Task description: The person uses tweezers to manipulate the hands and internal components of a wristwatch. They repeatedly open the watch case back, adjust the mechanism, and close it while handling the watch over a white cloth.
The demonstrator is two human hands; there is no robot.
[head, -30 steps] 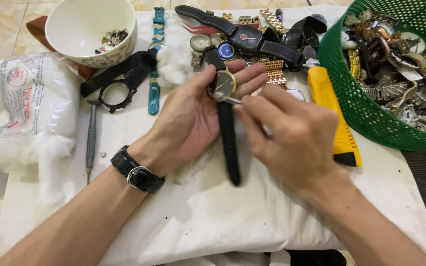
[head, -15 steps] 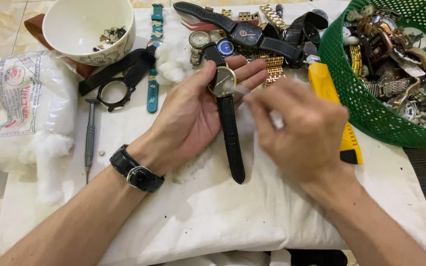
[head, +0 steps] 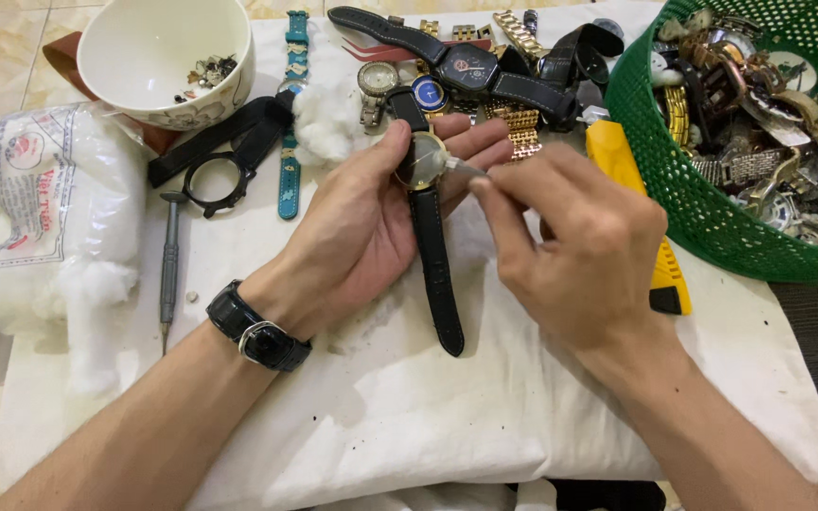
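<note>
Centrally on the white cloth [head: 484, 416], the left hand [head: 371, 227] cradles a gold-cased watch [head: 421, 161], black strap running toward the near edge, while the right hand [head: 579, 255] pinches a thin tool [head: 464, 168] against its right rim.

1. The wristwatch [head: 422, 163] has a round gold-coloured case with a pale, glossy face and a black leather strap.
2. It lies face up across the open palm and fingers of the left hand [head: 371, 222], with the thumb pressing on the left rim of the case.
3. One half of the strap runs up past the fingertips; the longer half hangs down over the heel of the palm, and its tip rests on the white cloth [head: 380, 416].
4. The strap lies nearly straight, tilted slightly to the right towards its lower end.
5. A thin, pale tool [head: 466, 170], pinched between the thumb and forefinger of the right hand [head: 574, 251], touches the right edge of the case. What kind of tool it is cannot be told.
</note>
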